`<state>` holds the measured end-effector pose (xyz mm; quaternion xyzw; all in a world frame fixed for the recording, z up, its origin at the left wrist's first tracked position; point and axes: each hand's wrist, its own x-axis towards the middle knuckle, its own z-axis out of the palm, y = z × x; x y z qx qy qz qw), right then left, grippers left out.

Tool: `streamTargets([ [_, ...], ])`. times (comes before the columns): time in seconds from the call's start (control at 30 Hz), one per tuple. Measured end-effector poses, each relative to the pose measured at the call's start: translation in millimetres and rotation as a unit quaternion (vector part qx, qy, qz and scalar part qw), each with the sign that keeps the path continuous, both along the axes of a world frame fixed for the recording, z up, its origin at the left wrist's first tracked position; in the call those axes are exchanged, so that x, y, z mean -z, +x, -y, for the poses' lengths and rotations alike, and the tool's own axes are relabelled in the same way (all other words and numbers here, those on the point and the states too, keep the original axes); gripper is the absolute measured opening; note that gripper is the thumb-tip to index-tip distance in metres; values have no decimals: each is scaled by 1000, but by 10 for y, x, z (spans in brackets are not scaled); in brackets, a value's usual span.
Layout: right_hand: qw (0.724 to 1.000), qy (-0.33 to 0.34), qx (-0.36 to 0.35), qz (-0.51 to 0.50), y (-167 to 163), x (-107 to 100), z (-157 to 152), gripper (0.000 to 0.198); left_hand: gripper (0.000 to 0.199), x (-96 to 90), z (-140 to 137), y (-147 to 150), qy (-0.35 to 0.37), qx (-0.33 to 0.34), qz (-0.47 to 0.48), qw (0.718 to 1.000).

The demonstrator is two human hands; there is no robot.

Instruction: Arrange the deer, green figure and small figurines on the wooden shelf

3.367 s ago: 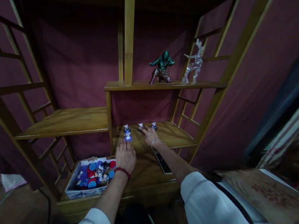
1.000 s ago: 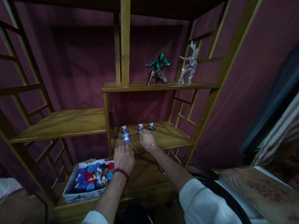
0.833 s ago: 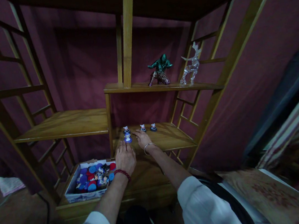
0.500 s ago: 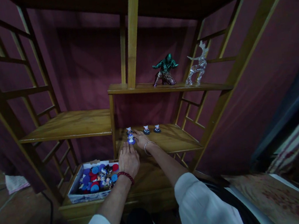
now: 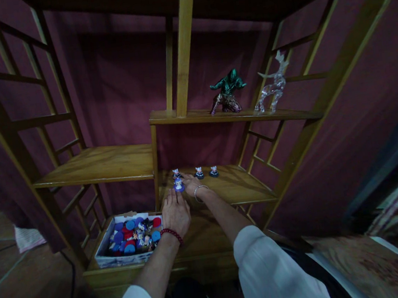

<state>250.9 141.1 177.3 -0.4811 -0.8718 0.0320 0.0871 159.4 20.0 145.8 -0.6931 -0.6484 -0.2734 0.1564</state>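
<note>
A small figurine with a purple base (image 5: 179, 186) stands at the front left of the lower right shelf (image 5: 233, 188). My right hand (image 5: 192, 185) is closed at its right side, fingertips against it and partly hidden. Stretched fingers of my left hand (image 5: 176, 213) reach up to the front of its base, the palm facing down. Just behind it is a figurine with a dark base (image 5: 176, 173). To the right of my right hand stand two similar ones, a middle figurine (image 5: 198, 172) and a right figurine (image 5: 214, 171).
An open box (image 5: 125, 260) full of red, blue and purple figurines sits at the lower left, beside my left wrist. On the upper shelf (image 5: 195, 116) stand a green crouching statue (image 5: 229, 92) and a clear deer ornament (image 5: 274, 86). Wooden posts (image 5: 186, 44) frame the shelves.
The whole view has shifted slightly, so everything appears a little farther right. Both hands and the purple-based figurine stay nearly in place against the shelf.
</note>
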Motion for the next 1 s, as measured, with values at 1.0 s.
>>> streamTargets([
  [1.0,997,64,37,-27,28,92,-10,44,43,5,-9,-12,7,12,2,1000],
])
